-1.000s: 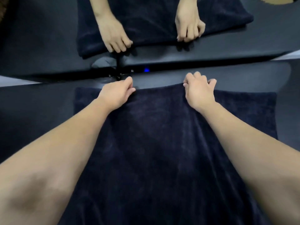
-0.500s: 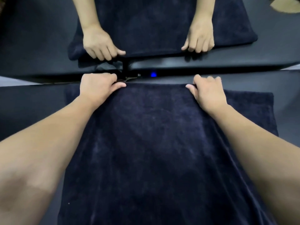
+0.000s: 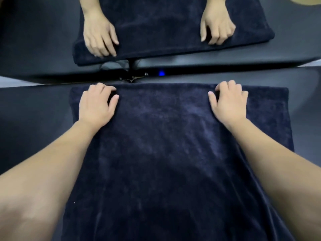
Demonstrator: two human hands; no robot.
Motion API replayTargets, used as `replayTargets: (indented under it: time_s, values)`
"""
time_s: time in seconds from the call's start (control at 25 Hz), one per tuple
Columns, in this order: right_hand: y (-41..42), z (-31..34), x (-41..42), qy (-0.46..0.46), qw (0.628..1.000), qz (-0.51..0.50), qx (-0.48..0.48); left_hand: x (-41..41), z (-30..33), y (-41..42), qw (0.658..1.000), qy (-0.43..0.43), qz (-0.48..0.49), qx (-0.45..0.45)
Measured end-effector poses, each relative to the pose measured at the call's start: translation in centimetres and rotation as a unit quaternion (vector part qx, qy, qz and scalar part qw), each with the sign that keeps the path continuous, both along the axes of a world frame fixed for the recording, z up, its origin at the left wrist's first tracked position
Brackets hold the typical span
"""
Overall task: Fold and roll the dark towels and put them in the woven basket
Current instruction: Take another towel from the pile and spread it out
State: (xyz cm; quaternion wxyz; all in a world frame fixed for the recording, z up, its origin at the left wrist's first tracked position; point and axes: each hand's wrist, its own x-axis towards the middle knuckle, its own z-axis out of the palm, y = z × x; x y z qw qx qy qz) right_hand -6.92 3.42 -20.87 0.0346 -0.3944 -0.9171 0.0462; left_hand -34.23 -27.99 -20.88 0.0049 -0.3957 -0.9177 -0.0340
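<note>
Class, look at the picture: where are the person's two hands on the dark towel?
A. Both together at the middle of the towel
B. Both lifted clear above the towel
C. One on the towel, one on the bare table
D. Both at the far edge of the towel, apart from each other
D: the left hand and the right hand both rest at the far edge of the dark towel, well apart from each other.
</note>
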Motion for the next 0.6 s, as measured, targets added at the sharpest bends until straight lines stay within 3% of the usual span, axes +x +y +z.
replayTargets:
  time_s: [0.2, 0.32, 0.44, 0.6]
  values:
    - [-0.2, -0.2, 3.0, -0.033, 0.996, -0.031, -0.073, 1.3, -0.2, -1.3, 0.993, -0.057, 0.102, -0.016]
    - [-2.0, 0.4, 5.0, 0.002, 0.993, -0.053, -0.101, 7.7, 2.1, 4.5, 0.996, -0.075, -0.031, 0.046]
    - [-2.1, 1.4, 8.9, 0.044, 0.985, -0.152, -0.064, 16.6, 3.4, 12.3, 0.968, -0.105, -0.225, 0.019]
    - [0.4, 2.2, 16.1, 0.003, 0.928, -0.363, -0.08, 25.1, 3.3, 20.6, 0.952, -0.116, -0.282, -0.024]
